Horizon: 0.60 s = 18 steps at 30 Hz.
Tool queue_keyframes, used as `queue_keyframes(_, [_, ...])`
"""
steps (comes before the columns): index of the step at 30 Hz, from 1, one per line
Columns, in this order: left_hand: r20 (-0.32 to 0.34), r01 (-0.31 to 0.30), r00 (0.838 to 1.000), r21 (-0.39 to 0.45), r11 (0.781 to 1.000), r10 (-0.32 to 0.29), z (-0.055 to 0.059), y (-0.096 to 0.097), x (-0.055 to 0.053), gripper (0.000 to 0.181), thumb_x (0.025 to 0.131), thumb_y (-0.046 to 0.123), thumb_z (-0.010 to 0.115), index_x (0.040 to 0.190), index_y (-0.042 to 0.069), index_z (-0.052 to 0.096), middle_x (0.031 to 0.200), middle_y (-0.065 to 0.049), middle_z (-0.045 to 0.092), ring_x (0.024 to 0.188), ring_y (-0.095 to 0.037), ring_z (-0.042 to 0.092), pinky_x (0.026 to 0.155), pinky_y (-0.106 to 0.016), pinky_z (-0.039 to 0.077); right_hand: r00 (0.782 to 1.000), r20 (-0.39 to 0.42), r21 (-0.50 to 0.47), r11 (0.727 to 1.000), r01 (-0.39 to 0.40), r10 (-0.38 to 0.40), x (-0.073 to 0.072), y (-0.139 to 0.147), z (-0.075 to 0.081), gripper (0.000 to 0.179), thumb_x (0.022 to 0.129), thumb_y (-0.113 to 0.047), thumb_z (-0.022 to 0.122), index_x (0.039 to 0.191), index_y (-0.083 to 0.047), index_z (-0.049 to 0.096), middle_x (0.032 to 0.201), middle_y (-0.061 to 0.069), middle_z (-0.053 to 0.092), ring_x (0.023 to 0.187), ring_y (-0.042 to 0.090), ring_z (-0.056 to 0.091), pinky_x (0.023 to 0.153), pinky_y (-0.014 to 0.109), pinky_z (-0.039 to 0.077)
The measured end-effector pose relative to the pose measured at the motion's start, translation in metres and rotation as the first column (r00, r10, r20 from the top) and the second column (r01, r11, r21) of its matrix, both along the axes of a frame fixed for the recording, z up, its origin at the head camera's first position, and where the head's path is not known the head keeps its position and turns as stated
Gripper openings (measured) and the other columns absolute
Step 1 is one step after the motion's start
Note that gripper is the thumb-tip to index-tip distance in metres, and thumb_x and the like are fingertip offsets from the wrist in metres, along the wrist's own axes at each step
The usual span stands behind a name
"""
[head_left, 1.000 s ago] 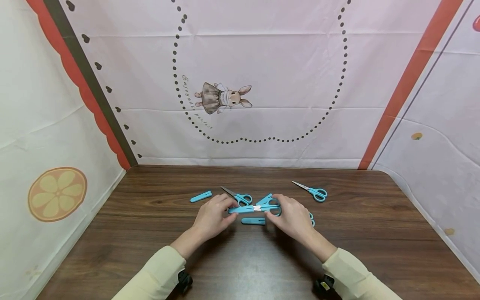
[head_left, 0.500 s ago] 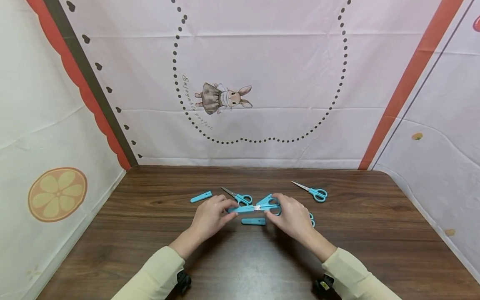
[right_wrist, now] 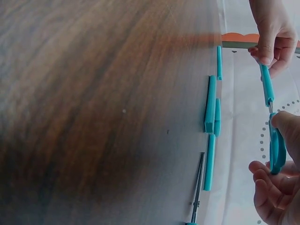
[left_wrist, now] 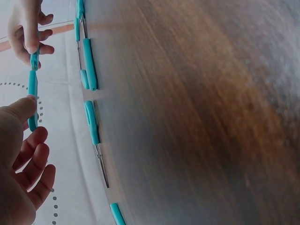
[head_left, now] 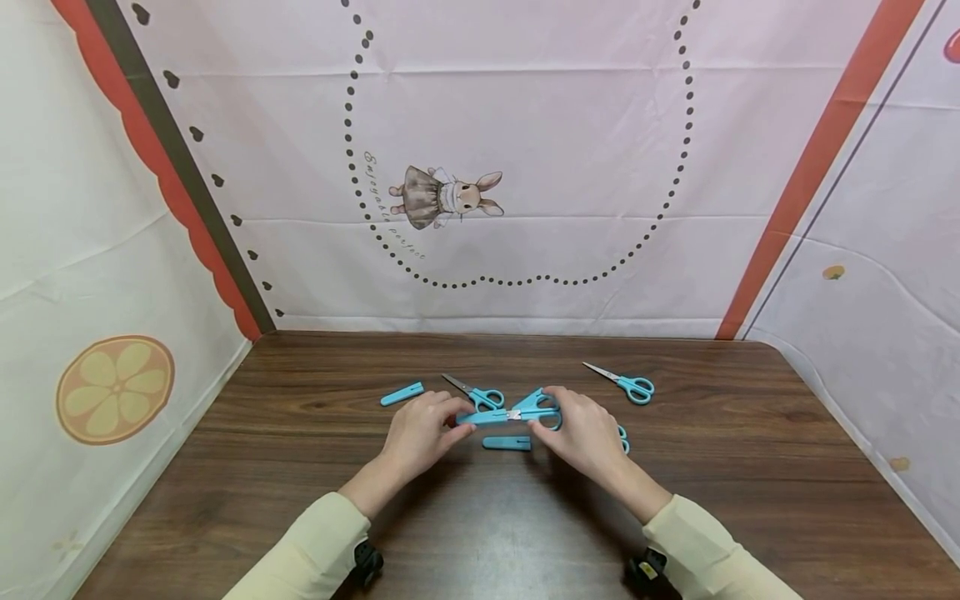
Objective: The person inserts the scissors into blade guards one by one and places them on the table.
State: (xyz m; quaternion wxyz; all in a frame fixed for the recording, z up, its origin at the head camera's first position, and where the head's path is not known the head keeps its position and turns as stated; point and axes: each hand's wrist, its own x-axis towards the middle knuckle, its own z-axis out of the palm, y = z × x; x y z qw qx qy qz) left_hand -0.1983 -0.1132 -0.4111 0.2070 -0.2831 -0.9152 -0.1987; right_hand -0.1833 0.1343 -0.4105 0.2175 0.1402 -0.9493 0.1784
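Note:
Both hands hold one pair of blue-handled scissors (head_left: 536, 414) raised over the table, its blades pointing left. My left hand (head_left: 420, 432) pinches the far end of the blue blade cap (head_left: 487, 417) between thumb and fingers. That cap covers most of the blades, and a short strip of metal shows between it and the handles. In the right wrist view, my right hand (head_left: 585, 433) grips the handle loops (right_wrist: 277, 152) with thumb and fingers. Below the raised scissors lies a loose blue cap (head_left: 507, 442), and another cap (head_left: 529, 399) shows just behind them.
Uncapped scissors (head_left: 487, 398) lie behind the left hand, beside a third loose cap (head_left: 402, 393). More open-bladed scissors (head_left: 636, 389) lie at the back right. Handle loops of another pair (head_left: 624, 439) show past the right hand. A printed cloth (head_left: 570, 167) hangs behind the brown table (head_left: 300, 367).

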Motion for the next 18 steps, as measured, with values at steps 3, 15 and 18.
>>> queue_keyframes(3, [0.006, -0.006, 1.0, -0.015, 1.0, 0.006, 0.0003, 0.0007, -0.0004, 0.018, 0.078, 0.031, 0.073, 0.094, 0.023, 0.071, 0.07, 0.012, 0.055, 0.063, -0.001, 0.043, 0.052, -0.016, 0.035, 1.0, 0.0, 0.002, 1.0, 0.004, -0.004, -0.0006, 0.0002, 0.0001, 0.05, 0.075, -0.042, 0.072, 0.113, -0.012, 0.061, 0.084, 0.001, 0.068, 0.057, 0.011, 0.054, 0.045, 0.024, 0.038])
queue_keyframes(15, [0.017, -0.026, 1.0, -0.023, 0.999, 0.027, 0.0013, -0.0001, -0.0008, 0.017, 0.079, 0.024, 0.072, 0.096, 0.023, 0.07, 0.077, 0.01, 0.06, 0.068, -0.001, 0.048, 0.054, -0.016, 0.038, 1.0, 0.011, -0.014, 1.0, 0.0, 0.0, -0.0027, 0.0008, 0.001, 0.048, 0.076, -0.042, 0.071, 0.113, -0.013, 0.061, 0.069, -0.003, 0.061, 0.048, 0.005, 0.038, 0.041, 0.024, 0.029])
queue_keyframes(18, [0.021, -0.019, 1.0, -0.005, 1.0, 0.019, 0.0014, -0.0002, -0.0005, 0.016, 0.079, 0.024, 0.073, 0.095, 0.023, 0.07, 0.077, 0.01, 0.061, 0.068, -0.002, 0.048, 0.054, -0.016, 0.038, 1.0, 0.004, -0.014, 1.0, 0.001, -0.001, -0.003, 0.0007, 0.0011, 0.047, 0.076, -0.042, 0.071, 0.112, -0.013, 0.061, 0.066, -0.004, 0.059, 0.047, 0.005, 0.036, 0.041, 0.024, 0.029])
